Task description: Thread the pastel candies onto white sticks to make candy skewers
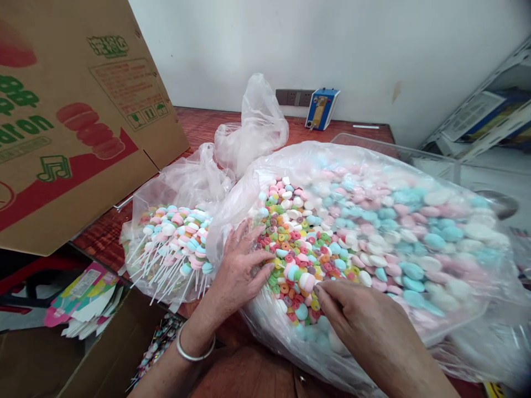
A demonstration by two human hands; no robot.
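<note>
My left hand (pixel 244 268) lies at the near-left rim of a large clear plastic bag (pixel 327 152), fingers spread, with thumb and forefinger beside small ring candies (pixel 292 240). My right hand (pixel 360 309) is closed in a pinch over the same candies. From its fingertips a candy skewer (pixel 306 281) points left, with pink, white and blue discs and a green ring in a row; its stick is hidden by the hand. Pastel disc candies (pixel 385 237) fill the right of the bag. Left of my left hand, finished candy skewers (pixel 178 237) on white sticks lie in a smaller clear bag (pixel 139 221).
A big cardboard box (pixel 136 110) stands at the left. A blue and white device (pixel 322 109) sits by the wall sockets (pixel 293 98). Below left, an open carton (pixel 112 342) stands near colourful printed cards (pixel 89 293). A shelf rack (pixel 481 119) is at the right.
</note>
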